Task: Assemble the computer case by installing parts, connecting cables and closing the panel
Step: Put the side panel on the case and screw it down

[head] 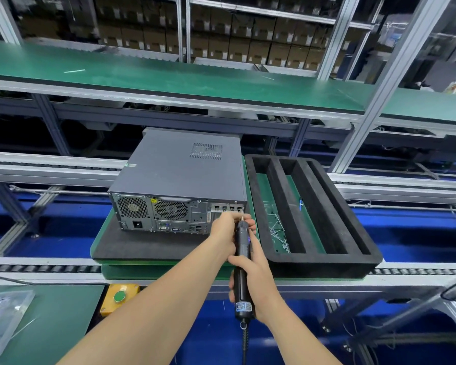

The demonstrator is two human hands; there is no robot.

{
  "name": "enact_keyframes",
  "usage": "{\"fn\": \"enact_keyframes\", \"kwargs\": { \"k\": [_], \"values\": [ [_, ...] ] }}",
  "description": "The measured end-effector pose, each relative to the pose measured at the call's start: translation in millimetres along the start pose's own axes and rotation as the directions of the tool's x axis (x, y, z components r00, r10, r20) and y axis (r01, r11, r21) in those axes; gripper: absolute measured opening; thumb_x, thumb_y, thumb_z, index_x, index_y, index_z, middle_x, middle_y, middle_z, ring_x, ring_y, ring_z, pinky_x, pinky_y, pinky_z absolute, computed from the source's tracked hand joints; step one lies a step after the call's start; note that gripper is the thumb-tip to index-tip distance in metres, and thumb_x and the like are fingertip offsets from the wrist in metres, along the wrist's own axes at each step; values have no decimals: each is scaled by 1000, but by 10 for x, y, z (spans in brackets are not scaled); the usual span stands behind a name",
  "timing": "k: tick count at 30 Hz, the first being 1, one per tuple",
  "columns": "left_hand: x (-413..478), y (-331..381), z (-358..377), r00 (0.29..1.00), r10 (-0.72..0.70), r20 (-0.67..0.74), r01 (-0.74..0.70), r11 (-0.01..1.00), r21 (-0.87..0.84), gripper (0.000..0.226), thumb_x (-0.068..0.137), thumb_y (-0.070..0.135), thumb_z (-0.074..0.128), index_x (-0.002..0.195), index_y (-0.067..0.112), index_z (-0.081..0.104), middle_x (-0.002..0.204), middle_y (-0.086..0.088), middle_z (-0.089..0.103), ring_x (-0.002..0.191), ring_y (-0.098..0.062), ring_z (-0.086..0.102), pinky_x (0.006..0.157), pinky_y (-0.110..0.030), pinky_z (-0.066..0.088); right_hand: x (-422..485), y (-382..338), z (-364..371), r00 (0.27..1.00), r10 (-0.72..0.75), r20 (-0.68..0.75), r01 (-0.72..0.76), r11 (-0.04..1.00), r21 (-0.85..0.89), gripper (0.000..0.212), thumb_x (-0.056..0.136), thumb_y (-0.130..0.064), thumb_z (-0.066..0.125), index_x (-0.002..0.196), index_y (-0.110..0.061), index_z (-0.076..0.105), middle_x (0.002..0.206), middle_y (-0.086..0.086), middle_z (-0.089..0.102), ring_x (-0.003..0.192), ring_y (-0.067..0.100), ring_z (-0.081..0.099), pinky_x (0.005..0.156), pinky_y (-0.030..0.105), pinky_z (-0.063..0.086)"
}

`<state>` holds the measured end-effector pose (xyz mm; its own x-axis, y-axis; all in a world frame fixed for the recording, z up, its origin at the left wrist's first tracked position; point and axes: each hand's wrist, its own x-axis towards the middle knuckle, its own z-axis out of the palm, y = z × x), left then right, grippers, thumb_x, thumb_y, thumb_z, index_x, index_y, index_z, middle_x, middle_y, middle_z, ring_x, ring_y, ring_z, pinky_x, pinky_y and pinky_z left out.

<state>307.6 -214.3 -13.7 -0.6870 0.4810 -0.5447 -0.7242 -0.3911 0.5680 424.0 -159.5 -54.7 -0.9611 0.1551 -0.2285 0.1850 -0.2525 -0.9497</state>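
Fingers (234,260) of right hand (250,277) were curled round screwdriver (241,246); nose was gripped by left hand (225,229) at rear of closed grey case (179,169).

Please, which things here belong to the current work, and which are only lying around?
In use: computer case, electric screwdriver, left hand holding its tip, right hand round its body.
Lying about: black foam tray, yellow button box, plastic bag.

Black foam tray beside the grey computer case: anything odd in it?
Yes: small loose white pieces lie scattered in the left slot of the black foam tray, towards its near end, in no order. They are too small to identify. Nothing else stands out.
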Motion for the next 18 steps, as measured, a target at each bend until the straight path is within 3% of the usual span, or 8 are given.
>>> {"fn": "enact_keyframes", "kwargs": {
  "k": [5, 9, 12, 15, 16, 18],
  "values": [
    [155, -199, 134, 999, -24, 47, 19, 994, 105, 21, 93, 10, 58, 106, -2, 69, 95, -17, 70, 83, -30, 65, 94, -43, 54, 8, -30, -270, 990, -2, -140, 9, 999, 49, 54, 102, -21, 54, 132, -66, 52, 87, 16, 69, 51, 30, 58, 47, 37, 52],
    [321, -281, 381, 995, 70, 76, -94, 920, 380, 29, 100, 11, 49, 116, 8, 73, 106, -9, 74, 91, -28, 71, 68, -33, 56, 214, -259, -728, 957, -16, -291, 20, 1000, 11, 53, 105, -24, 58, 141, -61, 45, 89, 8, 73, 53, 28, 61, 48, 38, 54],
    [560, -318, 543, 990, 93, 108, -135, 862, 489, 35, 103, 6, 39, 120, 12, 69, 115, -8, 74, 100, -27, 74, 84, -36, 61, 485, -424, -1153, 929, -18, -370, 2, 999, -43, 61, 105, -23, 59, 154, -51, 35, 108, 14, 68, 52, 28, 62, 49, 40, 57],
    [886, -379, 659, 984, 146, 105, -180, 783, 595, 29, 100, 5, 48, 113, 15, 71, 102, -5, 78, 93, -23, 76, 84, -33, 61, 809, -507, -1549, 907, -25, -420, -11, 997, -83, 62, 105, -23, 59, 156, -47, 31, 119, 13, 65, 54, 28, 65, 52, 42, 60],
    [1011, -407, 691, 980, 175, 99, -198, 754, 627, 27, 99, 5, 51, 111, 15, 72, 98, -5, 79, 91, -24, 76, 83, -33, 62, 931, -510, -1665, 901, -31, -432, -18, 994, -111, 63, 105, -24, 59, 157, -46, 30, 126, 12, 64, 64, 32, 70, 60, 46, 62],
    [1275, -472, 738, 967, 241, 86, -233, 687, 689, 25, 97, 2, 54, 108, 13, 73, 94, -7, 79, 92, -26, 75, 87, -39, 61, 1169, -488, -1884, 900, -40, -435, -50, 980, -192, 70, 105, -28, 60, 162, -44, 23, 152, 6, 53, 112, 44, 69, 93, 58, 58]
  ]
}}
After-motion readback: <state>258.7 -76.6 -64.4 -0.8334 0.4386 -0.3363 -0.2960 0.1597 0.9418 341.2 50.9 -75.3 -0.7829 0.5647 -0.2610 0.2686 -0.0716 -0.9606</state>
